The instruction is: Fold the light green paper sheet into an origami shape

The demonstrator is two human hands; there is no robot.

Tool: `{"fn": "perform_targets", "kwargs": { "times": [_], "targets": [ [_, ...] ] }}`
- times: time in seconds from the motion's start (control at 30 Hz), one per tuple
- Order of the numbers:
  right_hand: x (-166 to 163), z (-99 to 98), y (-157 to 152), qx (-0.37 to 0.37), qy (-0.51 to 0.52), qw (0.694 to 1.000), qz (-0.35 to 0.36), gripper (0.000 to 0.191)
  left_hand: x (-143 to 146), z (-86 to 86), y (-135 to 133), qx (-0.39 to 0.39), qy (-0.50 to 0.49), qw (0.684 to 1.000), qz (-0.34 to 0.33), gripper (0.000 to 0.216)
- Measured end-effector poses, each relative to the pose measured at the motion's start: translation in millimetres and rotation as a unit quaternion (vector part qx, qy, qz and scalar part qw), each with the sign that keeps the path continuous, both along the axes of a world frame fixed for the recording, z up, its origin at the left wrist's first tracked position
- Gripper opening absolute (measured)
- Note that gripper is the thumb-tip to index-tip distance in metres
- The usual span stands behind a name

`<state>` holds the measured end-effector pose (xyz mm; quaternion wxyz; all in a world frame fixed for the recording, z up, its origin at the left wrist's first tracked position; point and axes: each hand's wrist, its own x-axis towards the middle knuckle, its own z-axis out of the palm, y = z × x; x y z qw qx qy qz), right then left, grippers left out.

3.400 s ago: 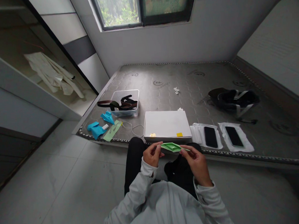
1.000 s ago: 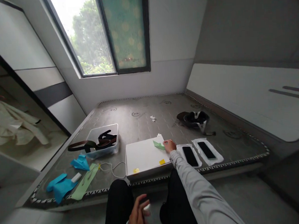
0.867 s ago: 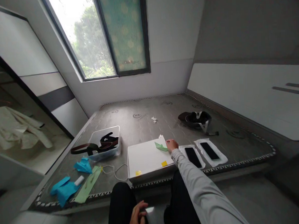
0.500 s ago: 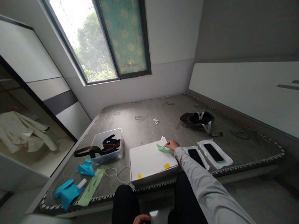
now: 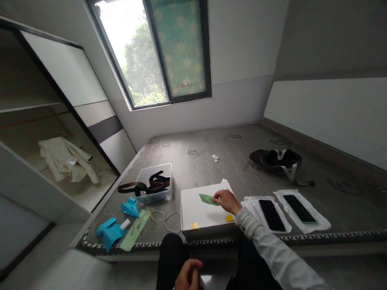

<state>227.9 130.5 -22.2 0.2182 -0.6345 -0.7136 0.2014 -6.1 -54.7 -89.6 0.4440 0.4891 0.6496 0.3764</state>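
My right hand (image 5: 227, 200) pinches a folded piece of green paper (image 5: 207, 198) between thumb and fingertips, just above the lid of a white box (image 5: 199, 213). Yellow tape pieces (image 5: 229, 218) stick to the box's near edge. Down by my knee, my left hand (image 5: 187, 278) rests with its fingers loosely curled in; nothing shows in it. To the right of the box lie two dark-screened phones, the nearer one (image 5: 272, 215) and the farther one (image 5: 299, 208), each on white wrapping.
A clear plastic bin (image 5: 147, 197) holds belts (image 5: 156, 185). Blue crumpled pieces (image 5: 110, 234), a green strip (image 5: 135, 233) and a white cable (image 5: 166, 221) lie at the left. A dark cap (image 5: 280, 160) and white scraps (image 5: 215, 157) sit farther back on the mattress (image 5: 194, 170).
My right hand has drawn the green paper nearer and lifted it off the lid. My left hand has come up a little. The view has turned left.
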Motion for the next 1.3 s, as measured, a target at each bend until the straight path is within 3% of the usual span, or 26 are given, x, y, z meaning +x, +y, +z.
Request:
{"fn": "perform_targets", "kwargs": {
  "times": [0.2, 0.33, 0.53, 0.67, 0.83, 0.9, 1.13, 1.3],
  "targets": [
    [-34.4, 49.0, -68.0, 0.084, -0.003, 0.996, 0.044, 0.017, 14.8, 78.5, 30.6, 0.213, 0.056, 0.975, 0.028, 0.027],
    [-42.4, 63.8, -101.8, 0.108, 0.031, 0.993, 0.017, 0.024, 28.7, 107.2, 44.1, 0.273, 0.140, 0.952, 0.018, 0.024],
    [-46.3, 61.9, -136.3, 0.072, 0.231, 0.969, -0.044, 0.035, 40.6, 103.1, 43.7, 0.234, 0.157, 0.959, -0.004, 0.032],
    [-49.0, 57.6, -152.2, 0.028, 0.413, 0.906, -0.085, 0.045, 43.2, 99.1, 34.0, 0.188, 0.113, 0.975, -0.034, 0.036],
    [-52.2, 61.8, -171.6, -0.021, 0.563, 0.821, -0.093, 0.046, 42.9, 99.3, 24.8, 0.186, 0.101, 0.977, 0.002, 0.035],
    [-51.8, 65.1, -179.3, -0.040, 0.591, 0.801, -0.085, 0.043, 41.8, 100.5, 23.8, 0.195, 0.086, 0.977, 0.019, 0.037],
    [-47.1, 65.8, -200.6, -0.116, 0.605, 0.788, 0.006, 0.038, 43.3, 101.1, 24.3, 0.177, -0.012, 0.984, 0.005, 0.030],
    [-49.1, 60.1, -209.8, -0.135, 0.643, 0.754, -0.004, 0.033, 45.6, 91.8, 25.5, 0.187, -0.045, 0.981, 0.022, 0.030]
  ]
}}
